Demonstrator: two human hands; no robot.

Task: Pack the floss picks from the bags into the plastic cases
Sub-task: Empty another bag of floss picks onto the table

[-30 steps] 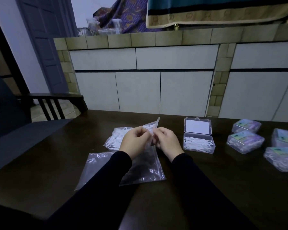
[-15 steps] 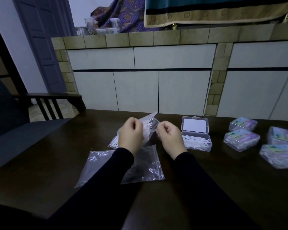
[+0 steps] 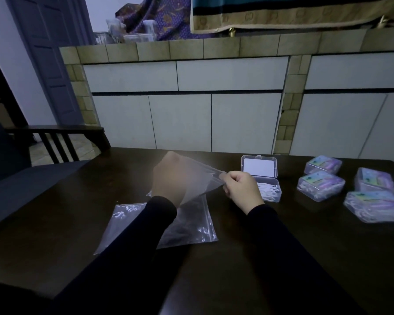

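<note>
Home kitchen: tiled counter (image 3: 214,45), wooden table (image 3: 328,258).

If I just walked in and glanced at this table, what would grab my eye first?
Probably the clear plastic bag lifted above the middle of the dark table: the right hand pinches its edge while the left hand is inside it. Next, the open plastic case of white floss picks just right of the hands, and four closed cases farther right.
</note>
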